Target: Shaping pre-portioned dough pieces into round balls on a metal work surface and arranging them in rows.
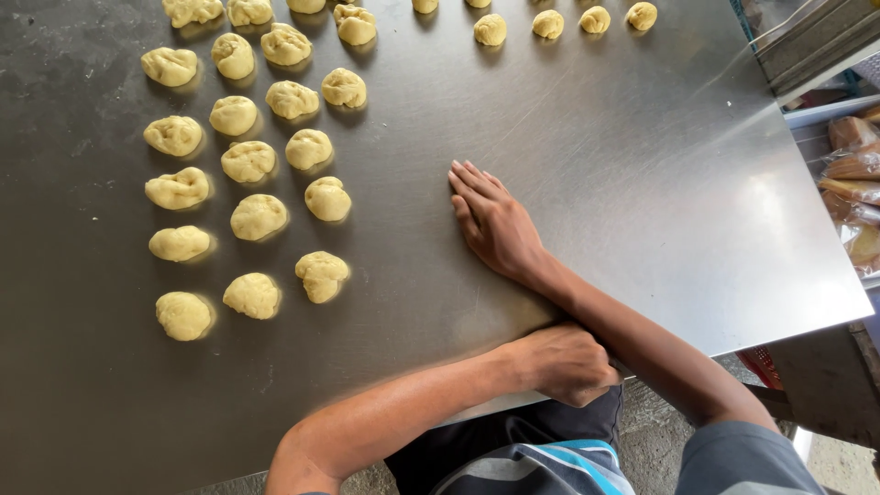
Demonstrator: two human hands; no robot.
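The left hand (564, 364) curls over the table's near edge (495, 408), hiding its fingers.

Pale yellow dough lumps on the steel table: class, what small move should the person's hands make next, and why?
Probably slide the right hand left to the nearest pale yellow dough lump. That hand lies flat and empty on the steel table, apart from the lumps, while the left hand is curled at the table's near edge.
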